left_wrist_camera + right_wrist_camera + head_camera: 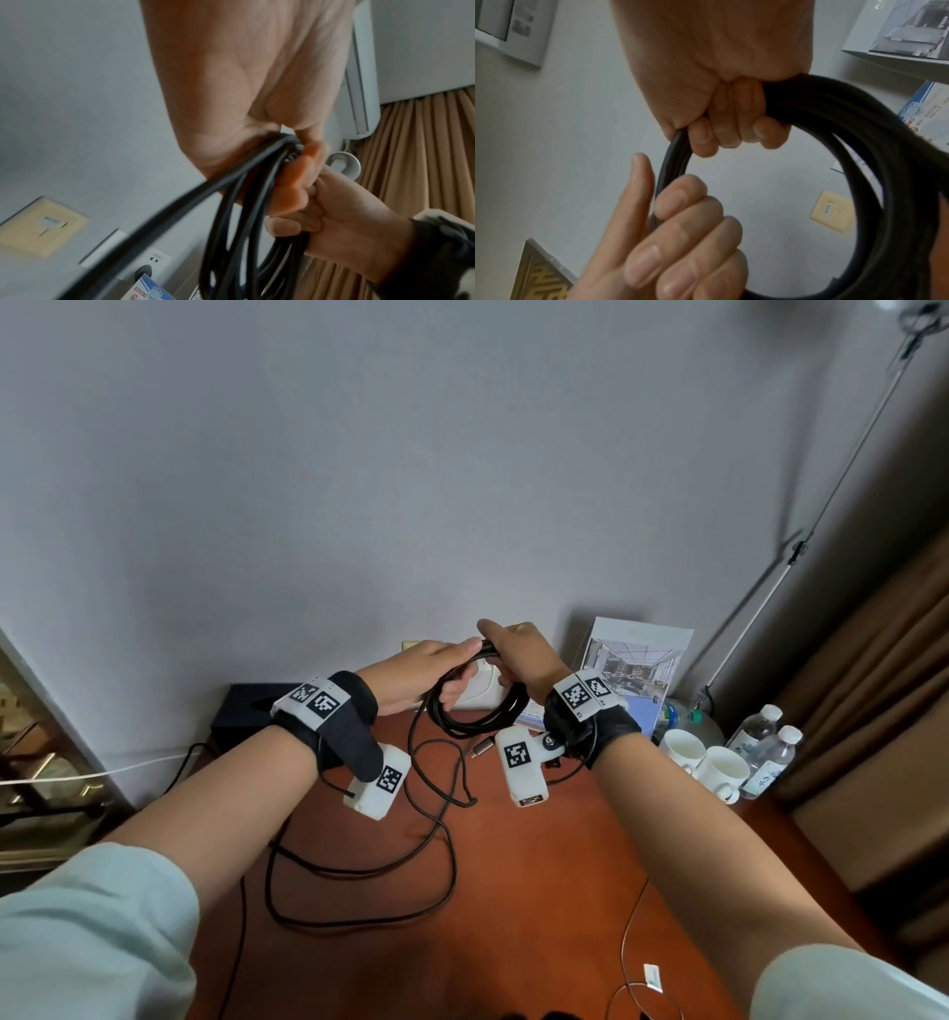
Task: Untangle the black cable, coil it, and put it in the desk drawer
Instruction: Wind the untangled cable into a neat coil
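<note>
Both hands up over desk; right hand fisted round top of black cable coil, keeps loops bunched; left hand curls fingers on same coil beside it, prob. feeding slack; tail trails loose across desk, uncoiled.

Pale green sleeves, black wrist straps, white checker-marked camera blocks.

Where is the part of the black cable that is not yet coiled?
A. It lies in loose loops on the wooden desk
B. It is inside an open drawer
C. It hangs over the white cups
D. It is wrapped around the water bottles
A: below the coil that both hands hold, the rest of the black cable lies in loose loops on the wooden desk.
</note>
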The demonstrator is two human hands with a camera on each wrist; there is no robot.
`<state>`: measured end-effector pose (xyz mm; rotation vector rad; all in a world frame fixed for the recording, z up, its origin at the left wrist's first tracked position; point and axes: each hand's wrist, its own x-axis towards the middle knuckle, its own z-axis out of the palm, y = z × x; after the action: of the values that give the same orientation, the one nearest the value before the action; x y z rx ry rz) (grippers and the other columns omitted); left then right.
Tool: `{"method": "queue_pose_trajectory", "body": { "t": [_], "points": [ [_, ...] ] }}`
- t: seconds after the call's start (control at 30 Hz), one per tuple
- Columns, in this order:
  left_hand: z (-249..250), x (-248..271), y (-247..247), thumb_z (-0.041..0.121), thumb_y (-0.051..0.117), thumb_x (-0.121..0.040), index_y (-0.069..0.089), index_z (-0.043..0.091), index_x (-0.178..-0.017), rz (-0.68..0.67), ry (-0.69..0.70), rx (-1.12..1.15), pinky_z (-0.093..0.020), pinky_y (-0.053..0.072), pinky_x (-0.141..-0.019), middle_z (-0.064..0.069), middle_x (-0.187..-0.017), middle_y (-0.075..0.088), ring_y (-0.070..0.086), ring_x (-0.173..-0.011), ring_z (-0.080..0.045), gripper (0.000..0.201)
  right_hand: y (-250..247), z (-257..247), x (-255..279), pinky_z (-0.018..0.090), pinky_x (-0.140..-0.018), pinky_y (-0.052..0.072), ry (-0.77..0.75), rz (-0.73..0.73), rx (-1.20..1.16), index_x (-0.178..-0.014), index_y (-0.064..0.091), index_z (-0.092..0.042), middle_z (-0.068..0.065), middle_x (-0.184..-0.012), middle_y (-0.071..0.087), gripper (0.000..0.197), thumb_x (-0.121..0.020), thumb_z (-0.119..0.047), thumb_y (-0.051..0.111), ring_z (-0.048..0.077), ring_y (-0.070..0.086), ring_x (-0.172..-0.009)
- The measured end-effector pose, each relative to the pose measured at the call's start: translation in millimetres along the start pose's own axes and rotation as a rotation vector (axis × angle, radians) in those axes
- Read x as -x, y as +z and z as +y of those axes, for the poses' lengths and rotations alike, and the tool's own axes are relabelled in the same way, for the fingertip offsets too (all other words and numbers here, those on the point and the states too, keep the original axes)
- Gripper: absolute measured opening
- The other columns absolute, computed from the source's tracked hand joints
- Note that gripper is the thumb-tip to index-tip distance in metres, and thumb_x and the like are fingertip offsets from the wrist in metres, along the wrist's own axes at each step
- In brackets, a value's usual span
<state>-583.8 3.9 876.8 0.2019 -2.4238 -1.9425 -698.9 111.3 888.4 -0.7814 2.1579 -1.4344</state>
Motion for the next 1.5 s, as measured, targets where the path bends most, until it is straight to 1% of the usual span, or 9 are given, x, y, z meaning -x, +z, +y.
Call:
{"method": "queue_pose_trajectory", "body": {
  "t": [0.23,0.4,0.57,0.7,0.93,1.1,1.23,1.37,1.5],
  "points": [
    [0,-1,4,0.041,0.034,-0.102,0.03,0.018,-0.066,0.023,0.033,-0.013,-0.023,0.024,-0.052,0.002,-0.059,0.018,0.016,-0.054,-0.014,0.043,0,-3,1,0.029,-0.056,0.038,-0.057,0.088,0.096,-0.041,0.036,-0.017,-0.009,-0.033,0.037,0.052,-0.09,-0.03,0.048,0.018,0.035,-0.043],
    [14,-5,4,0.04,0.034,-0.102,0.035,0.016,-0.071,0.011,0.008,-0.085,-0.02,0.025,-0.048,0.009,-0.052,0.024,0.021,-0.047,-0.009,0.039,-5,-10,4,0.02,-0.046,0.038,-0.156,0.023,0.211,-0.044,0.043,-0.012,-0.006,-0.035,0.042,0.055,-0.094,-0.035,0.044,0.009,0.038,-0.035],
    [20,-6,2,0.049,0.031,-0.1,0.055,0.011,-0.086,0.034,0.117,0.132,-0.028,0.049,-0.071,0.003,-0.052,0.025,0.036,-0.051,-0.015,0.047,-11,-11,-1,0.024,-0.043,0.029,-0.055,0.074,-0.2,-0.055,0.042,-0.015,-0.008,-0.035,0.039,0.04,-0.095,-0.022,0.041,0.011,0.031,-0.034],
    [2,-3,-10,0.064,0.041,-0.086,0.054,0.009,-0.1,-0.159,0.17,0.502,-0.05,0.029,-0.107,0.003,-0.063,0.046,0.054,-0.065,-0.019,0.059,-18,1,-3,0.017,-0.038,0.017,0.12,0.08,-0.762,-0.057,0.031,-0.019,-0.006,-0.042,0.023,0.035,-0.091,-0.013,0.034,0.01,0.012,-0.035],
    [-13,-4,-4,0.07,0.079,-0.044,0.047,0.008,-0.128,-0.212,0.204,0.597,-0.029,0.047,-0.098,0.0,-0.099,0.06,0.059,-0.106,-0.019,0.11,-10,25,-11,0.01,-0.039,0.015,0.345,0.115,-1.058,-0.056,0.027,-0.019,-0.007,-0.036,0.024,0.039,-0.092,-0.005,0.025,0.009,0.014,-0.027],
    [-17,-10,0,0.043,0.085,-0.064,0.049,0.012,-0.123,-0.049,0.173,0.431,-0.032,0.042,-0.103,0.004,-0.094,0.064,0.061,-0.101,-0.017,0.076,-2,29,-7,0.008,-0.04,0.019,0.397,0.223,-1.138,-0.061,0.024,-0.017,-0.005,-0.035,0.025,0.03,-0.08,0.005,0.019,0.01,0.017,-0.026],
    [-11,-12,9,0.019,0.05,-0.098,0.054,0.008,-0.109,0.114,0.194,0.402,-0.037,0.042,-0.095,0.003,-0.076,0.059,0.058,-0.086,-0.019,0.016,2,26,-2,0.01,-0.037,0.021,0.403,0.333,-1.164,-0.064,0.03,-0.014,-0.005,-0.042,0.034,0.032,-0.091,0.0,0.021,0.01,0.024,-0.032],
    [-5,-15,14,0.021,0.043,-0.102,0.047,0.011,-0.089,0.212,0.196,0.415,-0.033,0.042,-0.082,0.003,-0.066,0.044,0.049,-0.065,-0.013,0.017,8,19,-1,0.011,-0.039,0.022,0.399,0.454,-1.193,-0.071,0.036,-0.013,-0.002,-0.059,0.035,0.025,-0.089,-0.001,0.024,0.012,0.02,-0.047],
    [-5,-19,15,0.023,0.04,-0.103,0.036,0.017,-0.078,0.265,0.202,0.372,-0.028,0.042,-0.071,0.004,-0.064,0.026,0.033,-0.055,-0.009,0.025,4,22,-8,0.012,-0.038,0.026,0.399,0.295,-1.119,-0.059,0.031,-0.014,-0.003,-0.04,0.026,0.034,-0.092,-0.009,0.025,0.012,0.016,-0.03]
  ]
}}
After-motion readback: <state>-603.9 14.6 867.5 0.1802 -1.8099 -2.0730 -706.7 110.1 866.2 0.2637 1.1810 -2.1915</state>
